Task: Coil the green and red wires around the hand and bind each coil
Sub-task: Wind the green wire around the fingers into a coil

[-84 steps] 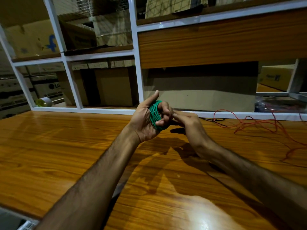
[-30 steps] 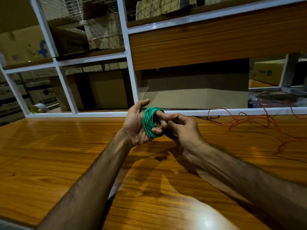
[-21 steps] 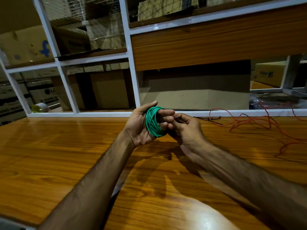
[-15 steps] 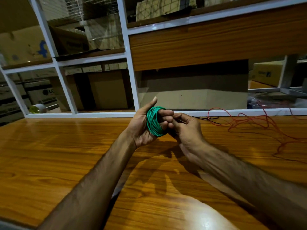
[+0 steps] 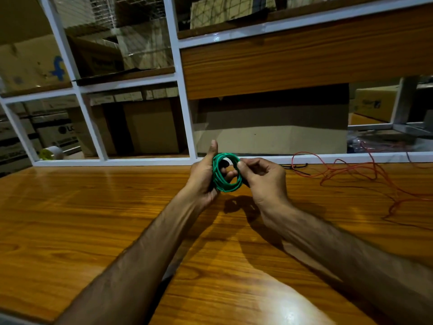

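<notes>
The green wire coil hangs as an open ring between my two hands, a little above the wooden table. My left hand has its fingers through the ring and its thumb pointing up. My right hand pinches the coil's right side with curled fingers. The red wire lies loose and tangled on the table to the right, untouched. A thin black tie lies near the red wire's left end.
A white-framed shelf unit with cardboard boxes stands right behind the table's far edge. A tape roll sits in its lower left bay. The table's near edge drops off at bottom left.
The green coil was wound tight around my left fingers; now it has slid toward the fingertips and opened into a loose ring, with my right hand gripping its right side.
</notes>
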Motion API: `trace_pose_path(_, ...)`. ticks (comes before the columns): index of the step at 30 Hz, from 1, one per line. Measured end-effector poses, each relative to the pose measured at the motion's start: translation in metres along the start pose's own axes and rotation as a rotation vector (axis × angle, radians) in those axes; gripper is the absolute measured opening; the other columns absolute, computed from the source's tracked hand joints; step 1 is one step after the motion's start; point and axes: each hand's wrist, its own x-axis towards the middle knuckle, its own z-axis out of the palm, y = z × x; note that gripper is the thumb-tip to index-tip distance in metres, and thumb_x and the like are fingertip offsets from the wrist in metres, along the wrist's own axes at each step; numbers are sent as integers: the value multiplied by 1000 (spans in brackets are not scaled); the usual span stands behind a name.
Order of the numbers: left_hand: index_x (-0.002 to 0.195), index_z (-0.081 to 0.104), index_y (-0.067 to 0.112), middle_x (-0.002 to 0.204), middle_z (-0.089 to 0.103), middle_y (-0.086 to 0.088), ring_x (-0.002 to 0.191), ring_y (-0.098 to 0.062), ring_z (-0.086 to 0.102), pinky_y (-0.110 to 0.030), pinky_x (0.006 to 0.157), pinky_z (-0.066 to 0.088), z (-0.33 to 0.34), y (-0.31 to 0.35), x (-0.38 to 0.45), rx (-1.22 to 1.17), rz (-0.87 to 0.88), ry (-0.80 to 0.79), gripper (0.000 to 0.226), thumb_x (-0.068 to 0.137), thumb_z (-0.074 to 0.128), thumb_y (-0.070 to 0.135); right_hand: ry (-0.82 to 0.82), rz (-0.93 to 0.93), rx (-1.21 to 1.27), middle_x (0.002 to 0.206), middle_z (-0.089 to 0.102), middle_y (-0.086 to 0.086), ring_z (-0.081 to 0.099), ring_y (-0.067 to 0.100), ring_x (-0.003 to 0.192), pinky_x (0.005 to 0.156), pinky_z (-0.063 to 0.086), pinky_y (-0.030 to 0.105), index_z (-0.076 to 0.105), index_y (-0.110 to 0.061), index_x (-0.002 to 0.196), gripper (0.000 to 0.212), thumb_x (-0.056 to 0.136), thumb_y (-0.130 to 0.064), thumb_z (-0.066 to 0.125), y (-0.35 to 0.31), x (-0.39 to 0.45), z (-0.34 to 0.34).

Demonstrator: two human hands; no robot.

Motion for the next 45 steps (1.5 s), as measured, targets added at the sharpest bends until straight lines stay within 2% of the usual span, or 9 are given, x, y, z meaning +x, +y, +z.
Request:
trace_pose_path(3,121,61,-4,56,58,-6,47,-16,62,-27,47,56,11,-9,2,-18,78,143,65,103,49,57,39,-83,-97,75,73,-4,69,-3,68,67,54,13,72,-12,84,13,93,-2,70,1,-4,2)
trace_pose_path(6,101,66,2,60,61,-8,52,-19,60,-30,50,53,17,-15,-2,-2,125,174,74,102,37,71,86,-101,-170,80,74,-5,71,1,76,70,57,18,74,-17,87,12,93,-7,72,8,-3,4)
trace_pose_path(9,103,67,6,77,68,-11,67,-20,65,-33,62,54,17,-23,2,75,225,184,72,98,47,74,143,-116,-218,86,75,-5,73,8,85,75,61,25,75,-18,91,7,93,-12,73,12,0,6)
trace_pose_path(15,110,63,10,89,70,-10,86,-24,67,-41,79,56,29,-35,-2,114,296,225,44,102,59,53,207,-164,-209,85,73,-10,72,4,81,68,58,16,74,-19,95,8,95,-12,71,10,3,5)
trace_pose_path(22,102,57,10,68,45,2,59,-9,45,-27,61,41,34,-36,-3,98,332,214,37,108,50,46,230,-192,-208,87,74,-7,71,7,84,66,53,13,76,-17,97,6,94,-14,72,17,4,4)
trace_pose_path(27,111,56,8,66,45,4,55,-5,45,-23,58,42,31,-36,-5,142,376,212,37,107,51,45,212,-195,-175,91,74,-8,72,6,90,78,59,20,75,-19,100,9,95,-13,71,19,-1,5)
trace_pose_path(36,105,55,13,81,48,-1,70,-10,48,-18,52,44,27,-35,1,211,464,286,34,107,51,47,158,-164,-114,96,75,-3,72,8,93,79,60,22,75,-13,104,11,95,-11,69,23,-7,7)
trace_pose_path(39,99,54,21,89,54,-6,78,-15,54,-26,59,45,24,-36,4,260,521,372,30,107,49,50,142,-163,-97,95,74,-7,71,1,90,76,58,16,75,-14,105,12,94,-11,70,24,-13,9)
trace_pose_path(45,87,48,23,79,53,-7,65,-13,51,-24,53,41,15,-32,11,322,667,471,30,110,48,41,122,-163,-106,100,76,-6,72,3,94,80,60,20,76,-10,112,20,92,-13,74,32,-18,16)
